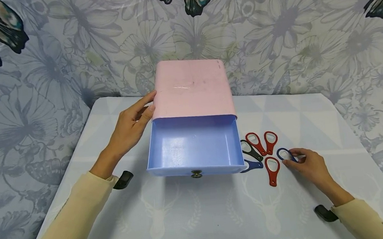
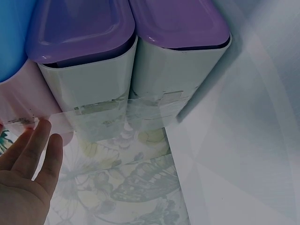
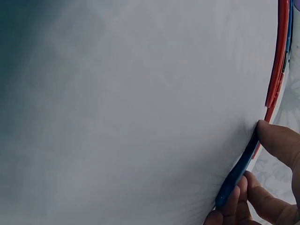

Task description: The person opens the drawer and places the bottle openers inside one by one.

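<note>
A pink drawer box (image 1: 192, 88) stands in the middle of the table with its light blue drawer (image 1: 193, 142) pulled out; nothing lies inside the drawer. My left hand (image 1: 128, 129) touches the box's left side with extended fingers, seen close up in the left wrist view. On the right, my right hand (image 1: 308, 164) pinches a dark blue ring-headed plastic piece (image 1: 286, 155) between thumb and fingers. Beside it lie red ring-headed pieces (image 1: 272, 179), a dark green one (image 1: 255, 153) and another blue one (image 1: 255, 165), partly hidden by the drawer. Their exact kind is unclear.
Pale grey-green boxes (image 2: 89, 84) with purple fronts (image 2: 84, 33) adjoin the pink one in the left wrist view, under clear tape. A patterned cloth covers the table (image 1: 201, 218). A flowered wall (image 1: 275, 50) rises behind.
</note>
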`<move>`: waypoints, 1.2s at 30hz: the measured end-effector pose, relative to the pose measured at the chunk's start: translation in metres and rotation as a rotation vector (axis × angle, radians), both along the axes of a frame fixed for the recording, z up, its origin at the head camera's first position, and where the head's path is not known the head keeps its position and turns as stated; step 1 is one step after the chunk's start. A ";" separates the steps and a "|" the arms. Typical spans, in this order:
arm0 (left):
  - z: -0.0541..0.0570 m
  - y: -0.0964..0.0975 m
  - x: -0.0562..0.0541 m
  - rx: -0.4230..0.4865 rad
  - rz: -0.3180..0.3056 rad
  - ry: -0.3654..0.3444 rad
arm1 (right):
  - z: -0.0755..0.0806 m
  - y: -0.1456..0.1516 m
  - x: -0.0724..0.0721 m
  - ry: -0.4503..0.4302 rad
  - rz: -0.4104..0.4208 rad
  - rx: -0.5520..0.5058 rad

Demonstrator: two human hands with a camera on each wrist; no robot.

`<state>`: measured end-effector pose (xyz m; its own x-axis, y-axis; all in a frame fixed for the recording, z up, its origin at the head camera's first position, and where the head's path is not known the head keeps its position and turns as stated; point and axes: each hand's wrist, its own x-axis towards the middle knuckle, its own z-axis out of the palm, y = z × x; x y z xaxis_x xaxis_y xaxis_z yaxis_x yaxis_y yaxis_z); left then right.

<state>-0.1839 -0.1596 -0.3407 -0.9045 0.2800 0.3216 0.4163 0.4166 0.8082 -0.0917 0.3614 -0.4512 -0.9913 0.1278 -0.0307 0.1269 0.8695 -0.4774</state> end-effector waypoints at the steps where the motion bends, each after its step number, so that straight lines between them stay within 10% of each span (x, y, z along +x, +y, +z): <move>1: 0.000 0.000 0.000 0.002 0.000 -0.002 | 0.000 0.000 0.000 0.008 0.003 0.003; 16: -0.001 -0.001 0.000 0.007 0.006 -0.002 | 0.017 -0.009 -0.001 0.043 0.040 -0.026; 36: 0.000 -0.001 0.001 0.002 0.006 0.001 | 0.083 -0.061 -0.003 0.146 0.195 -0.069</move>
<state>-0.1832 -0.1605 -0.3407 -0.9059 0.2738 0.3231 0.4146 0.4179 0.8084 -0.0947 0.3009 -0.3680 -0.9917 -0.0635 0.1122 -0.1143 0.8355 -0.5375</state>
